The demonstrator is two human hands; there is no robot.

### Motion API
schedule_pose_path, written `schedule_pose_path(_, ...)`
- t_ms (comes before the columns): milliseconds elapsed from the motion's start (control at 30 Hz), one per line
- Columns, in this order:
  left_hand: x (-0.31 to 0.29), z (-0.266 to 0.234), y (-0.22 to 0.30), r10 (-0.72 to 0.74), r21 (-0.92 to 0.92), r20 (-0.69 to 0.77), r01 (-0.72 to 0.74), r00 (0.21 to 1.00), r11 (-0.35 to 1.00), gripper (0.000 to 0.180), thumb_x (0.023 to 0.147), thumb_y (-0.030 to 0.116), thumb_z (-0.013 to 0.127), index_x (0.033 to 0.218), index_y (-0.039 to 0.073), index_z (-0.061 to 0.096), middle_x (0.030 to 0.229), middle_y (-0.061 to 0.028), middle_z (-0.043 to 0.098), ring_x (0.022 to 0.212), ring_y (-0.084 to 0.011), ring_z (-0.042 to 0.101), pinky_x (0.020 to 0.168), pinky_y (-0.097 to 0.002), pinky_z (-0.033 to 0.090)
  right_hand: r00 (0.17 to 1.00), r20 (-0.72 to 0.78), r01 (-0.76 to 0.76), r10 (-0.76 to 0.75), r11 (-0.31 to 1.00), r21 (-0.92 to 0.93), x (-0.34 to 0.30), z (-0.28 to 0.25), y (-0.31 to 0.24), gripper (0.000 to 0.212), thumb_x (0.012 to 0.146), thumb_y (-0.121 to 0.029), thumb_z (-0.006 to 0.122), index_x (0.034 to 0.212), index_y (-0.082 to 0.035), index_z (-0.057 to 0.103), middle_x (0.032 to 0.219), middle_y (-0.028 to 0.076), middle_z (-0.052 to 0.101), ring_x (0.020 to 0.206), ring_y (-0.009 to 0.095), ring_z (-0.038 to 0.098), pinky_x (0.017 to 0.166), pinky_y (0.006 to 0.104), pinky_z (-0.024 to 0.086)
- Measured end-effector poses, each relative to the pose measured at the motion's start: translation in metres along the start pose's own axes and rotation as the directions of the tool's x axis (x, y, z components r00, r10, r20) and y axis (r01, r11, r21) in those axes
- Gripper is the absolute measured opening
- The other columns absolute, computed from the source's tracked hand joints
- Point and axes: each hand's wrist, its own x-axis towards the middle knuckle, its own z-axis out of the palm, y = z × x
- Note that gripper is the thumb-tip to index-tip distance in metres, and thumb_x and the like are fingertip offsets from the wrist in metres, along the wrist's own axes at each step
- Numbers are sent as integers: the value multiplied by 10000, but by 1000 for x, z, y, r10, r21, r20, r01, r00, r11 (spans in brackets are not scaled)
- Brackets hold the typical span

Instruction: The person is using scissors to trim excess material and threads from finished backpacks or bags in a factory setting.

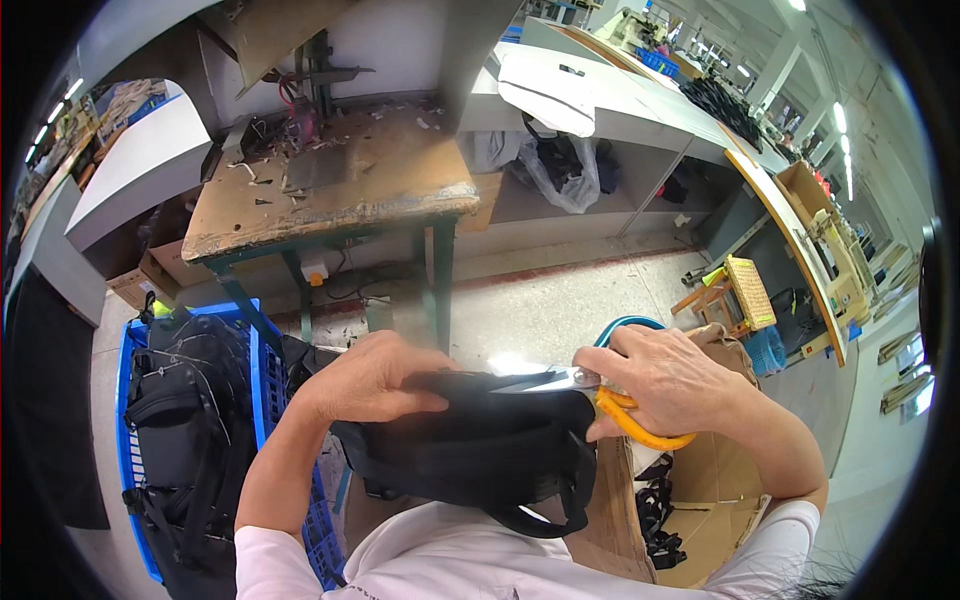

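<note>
Through the head view, my only one, I find the black bag (465,455) held just in front of the wearer's chest, and I take it as my reference for everything else. At its upper edge the left hand (375,380) pinches the black fabric between thumb and fingers. At its upper right the right hand (665,378) is closed around scissors (583,378) with one blue and one orange handle; I see the handles spread and the blades lying along the bag's upper edge, but I can't tell whether they bite into cloth. Left of the bag I have a blue crate (127,425) on the floor, filled with more black bags (190,400), their straps and pale-edged seams showing. Right of it, and partly below, I make out an open cardboard box (715,485) with a heap of small black pieces (660,520) against its near-left wall. Beyond the bag, up and to the right, a clear plastic bag (575,192) on a shelf (622,208) holds dark material (552,152). Beyond and to the left of it stands a worn wooden tabletop (410,170) strewn with scraps. Far right of it I spot a blue basket (767,352), whose contents I can't make out.
</note>
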Motion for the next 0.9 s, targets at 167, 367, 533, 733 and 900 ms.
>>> schedule_pose_path(167, -2, 3, 1, -37, 33, -7, 37, 999, 999, 346, 716, 141, 700, 1047, 55, 652, 881, -172, 662, 801, -371, 614, 692, -375, 478, 997, 78, -16, 15, 1000, 11, 1, 0, 3, 463, 809, -503, 649, 1012, -105, 529, 657, 88, 536, 632, 256, 566, 538, 368, 431)
schedule_pose_path(367, -2, 5, -1, -20, 87, -8, 20, 1000, 996, 303, 729, 168, 699, 1001, 44, 649, 812, -190, 640, 776, -392, 594, 670, -400, 465, 999, 48, 21, -21, 1000, -6, 0, -2, 4, 447, 812, -487, 654, 1010, -106, 527, 631, 78, 511, 615, 256, 565, 513, 367, 425)
schedule_pose_path(533, -1, 7, -2, -34, 91, -4, 34, 999, 995, 287, 736, 186, 692, 981, 46, 642, 776, -202, 617, 765, -402, 577, 659, -425, 447, 993, -8, 114, -114, 993, -7, 8, 0, 5, 436, 821, -480, 648, 1008, -105, 526, 611, 69, 494, 578, 250, 561, 473, 358, 415)
schedule_pose_path(733, -4, 11, -6, 12, 177, -41, -5, 999, 984, 245, 728, 117, 731, 952, 36, 672, 777, -132, 674, 705, -289, 656, 613, -320, 476, 985, 163, -36, 48, 997, -75, 4, 1, 5, 439, 831, -485, 634, 1017, -103, 523, 607, 65, 497, 539, 237, 550, 458, 351, 415)
schedule_pose_path(900, 0, 16, -6, -17, 219, -23, 22, 1000, 975, 230, 727, 137, 736, 921, 33, 668, 771, -129, 671, 704, -303, 647, 601, -331, 470, 988, 148, -42, 48, 998, -43, 5, 1, 5, 512, 795, -540, 644, 1053, -113, 529, 674, 82, 517, 658, 253, 567, 557, 374, 430)
